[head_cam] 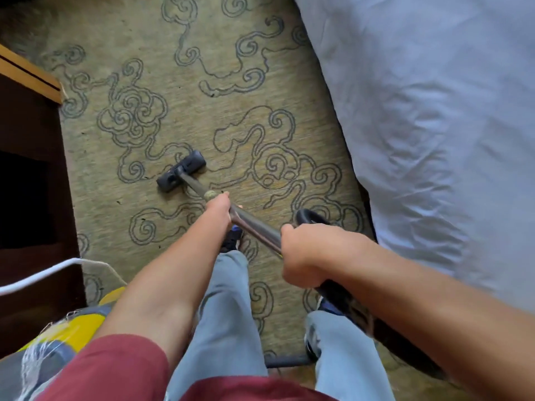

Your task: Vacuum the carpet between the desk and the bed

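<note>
An olive carpet (202,117) with dark swirl patterns runs between the dark wooden desk (31,175) on the left and the bed with pale blue bedding (434,111) on the right. The black vacuum head (181,171) rests on the carpet at the middle, angled. A metal wand (254,227) leads back from it to me. My left hand (218,208) grips the wand lower down, closer to the head. My right hand (307,253) is closed around the wand's upper end, where the black hose (347,302) curves off.
A yellow and grey vacuum body (72,328) sits at my lower left beside the desk. A white cord (37,274) crosses in front of the desk. My legs in blue jeans (225,314) stand on the carpet. Small dark specks dot the carpet.
</note>
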Available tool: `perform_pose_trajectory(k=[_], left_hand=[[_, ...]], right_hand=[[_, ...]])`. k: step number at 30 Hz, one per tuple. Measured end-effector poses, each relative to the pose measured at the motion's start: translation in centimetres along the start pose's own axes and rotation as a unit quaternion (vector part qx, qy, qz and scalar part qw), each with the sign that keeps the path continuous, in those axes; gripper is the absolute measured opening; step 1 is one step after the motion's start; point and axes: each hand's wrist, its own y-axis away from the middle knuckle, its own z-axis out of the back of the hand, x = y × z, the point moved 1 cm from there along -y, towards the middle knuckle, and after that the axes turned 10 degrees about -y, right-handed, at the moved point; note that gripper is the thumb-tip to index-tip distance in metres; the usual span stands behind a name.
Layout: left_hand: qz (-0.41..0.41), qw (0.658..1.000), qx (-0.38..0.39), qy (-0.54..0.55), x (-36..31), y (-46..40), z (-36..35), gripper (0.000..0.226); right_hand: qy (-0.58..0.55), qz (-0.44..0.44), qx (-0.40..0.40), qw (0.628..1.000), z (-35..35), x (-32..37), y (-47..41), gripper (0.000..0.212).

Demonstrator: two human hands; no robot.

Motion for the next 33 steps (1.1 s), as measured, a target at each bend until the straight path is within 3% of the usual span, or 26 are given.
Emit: perform_pose_trajectory(k=[11,14,18,21,27,33], left_hand=[[-0.03,0.999,-0.039,-0.012,-9.9,-7.6,4.9,0.049],[-0.038,0.999,-0.035,-0.011,-15.1,-10.2,7.5,0.048],[-0.037,0.997,-0.063,-0.012,-20.8,-13.7,11.4,0.023],[-0.037,0.997,-0.07,-0.017,-25.1,-15.3,13.9,0.022],[-0.025,0.998,-0.046,-0.043,-31.5,-18.2,18.1,0.023],[-0.028,0.999,-0.039,-0.012,-34.1,-16.4,17.3,0.019]], right_hand=[[-0.043,0.019,0.031,0.998,6.1,5.9,-9.3,0.048],[-0.058,0.032,0.007,0.998,9.1,9.5,-12.7,0.037],[-0.069,0.03,0.005,0.997,12.7,14.6,-17.0,0.029],[-0.067,0.029,0.013,0.997,15.7,17.6,-19.9,0.03],[-0.075,0.117,-0.03,0.99,19.8,24.2,-23.7,0.082],[-0.007,0.141,-0.095,0.985,22.6,24.1,-24.0,0.058]])
